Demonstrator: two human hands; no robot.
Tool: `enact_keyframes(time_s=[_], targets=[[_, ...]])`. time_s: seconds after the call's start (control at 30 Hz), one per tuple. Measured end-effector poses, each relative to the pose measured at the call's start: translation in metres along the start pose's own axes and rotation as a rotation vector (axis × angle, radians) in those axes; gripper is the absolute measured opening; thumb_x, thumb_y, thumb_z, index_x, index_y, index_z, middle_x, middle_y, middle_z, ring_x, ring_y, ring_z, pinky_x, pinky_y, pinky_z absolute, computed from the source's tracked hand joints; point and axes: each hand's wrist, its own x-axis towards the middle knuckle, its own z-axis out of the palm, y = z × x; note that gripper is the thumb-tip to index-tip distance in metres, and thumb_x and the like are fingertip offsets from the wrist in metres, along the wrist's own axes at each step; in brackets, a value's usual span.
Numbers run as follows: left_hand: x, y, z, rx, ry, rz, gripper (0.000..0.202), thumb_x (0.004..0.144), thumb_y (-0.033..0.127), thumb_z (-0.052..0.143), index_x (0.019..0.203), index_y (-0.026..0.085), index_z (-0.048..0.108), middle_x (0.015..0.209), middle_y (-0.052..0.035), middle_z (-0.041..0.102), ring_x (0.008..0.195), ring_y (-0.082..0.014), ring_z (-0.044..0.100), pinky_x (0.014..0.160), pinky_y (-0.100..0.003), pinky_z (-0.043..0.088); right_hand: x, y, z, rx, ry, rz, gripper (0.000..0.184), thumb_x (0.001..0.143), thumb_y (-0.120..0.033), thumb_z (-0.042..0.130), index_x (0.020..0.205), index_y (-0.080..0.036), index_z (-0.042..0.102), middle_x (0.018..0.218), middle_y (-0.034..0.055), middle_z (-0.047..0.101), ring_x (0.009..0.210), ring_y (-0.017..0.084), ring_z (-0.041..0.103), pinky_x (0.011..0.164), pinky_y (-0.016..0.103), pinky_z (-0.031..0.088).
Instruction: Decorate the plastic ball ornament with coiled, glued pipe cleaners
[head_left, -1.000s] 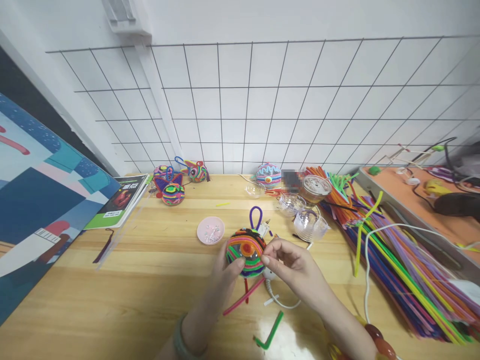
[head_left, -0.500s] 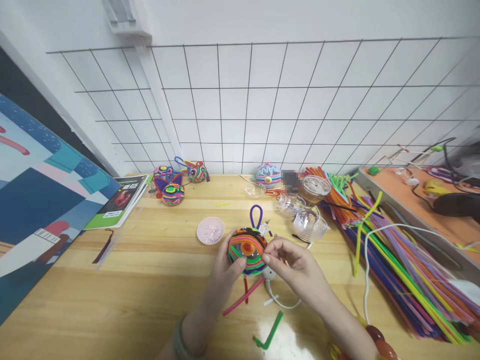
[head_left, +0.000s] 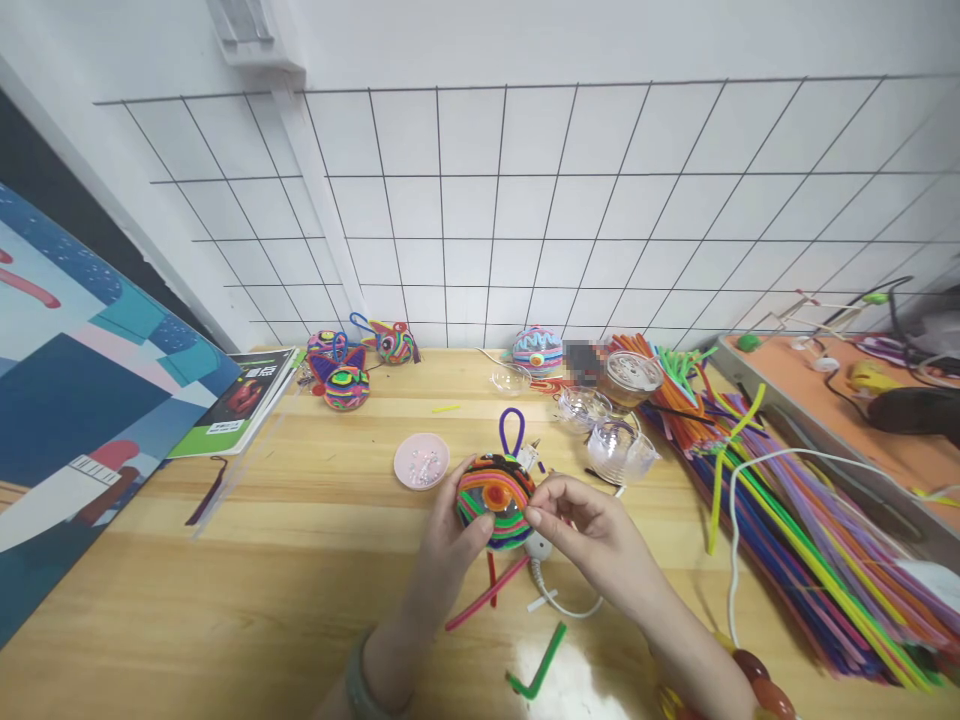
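My left hand (head_left: 454, 540) is wrapped round the left side of a ball ornament (head_left: 496, 497), its thumb pressed on the front. Multicoloured pipe cleaners cover this ball in curved rows round an orange spot, and a purple loop (head_left: 512, 432) stands up from its top. At the ball's right edge, the thumb and forefinger of my right hand (head_left: 583, 520) are pinched together; what is between them is too small to make out. Beneath lie a pink pipe cleaner piece (head_left: 484, 597), a red piece (head_left: 492, 580) and a bent green one (head_left: 541, 665).
A pink dish (head_left: 411, 480) of small beads sits left of the ball. Clear plastic half-shells (head_left: 611, 450) and a big bundle of pipe cleaners (head_left: 795, 560) lie to the right. Finished balls (head_left: 346, 388) stand at the back left, near a magazine (head_left: 240, 405). A white cable (head_left: 732, 560) crosses the bundle.
Almost nothing differs. The ball is tilted very slightly, and my right fingertips have shifted a little at its right edge.
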Motion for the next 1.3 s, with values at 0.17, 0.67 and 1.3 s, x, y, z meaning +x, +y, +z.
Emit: enact_keyframes(time_s=[0.17,0.67,1.3], targets=[[0.0,0.001,0.0,0.001,-0.021,-0.009,0.063,0.078,0.029,0.07,0.136,0.023,0.047,0.129,-0.0104,0.061,0.12,-0.0281,0.055,0.103,-0.041,0.042,0.0,0.0,0.0,-0.024,-0.007,-0.026,0.022,0.08,-0.039,0.069,0.075,-0.019,0.063,0.066,-0.0008,0.055,0.064,0.014,0.047,0.059,0.027,0.038],[-0.001,-0.002,0.0,-0.027,0.007,-0.052,0.064,0.081,0.032,0.067,0.138,0.021,0.041,0.132,-0.013,0.057,0.125,-0.0311,0.05,0.106,-0.047,0.038,-0.007,-0.004,0.0,-0.312,-0.045,-0.383,0.01,0.093,-0.017,0.052,0.093,-0.021,0.061,0.08,0.0018,0.056,0.076,0.016,0.054,0.069,0.029,0.043],[-0.003,-0.007,0.004,-0.058,-0.032,0.0,0.068,0.084,0.029,0.063,0.145,0.025,0.032,0.131,-0.0107,0.058,0.121,-0.0277,0.053,0.105,-0.044,0.039,-0.002,0.004,0.009,-0.322,0.121,-0.415,0.008,0.084,-0.02,0.067,0.082,-0.022,0.059,0.073,-0.0016,0.053,0.069,0.016,0.052,0.065,0.029,0.041]])
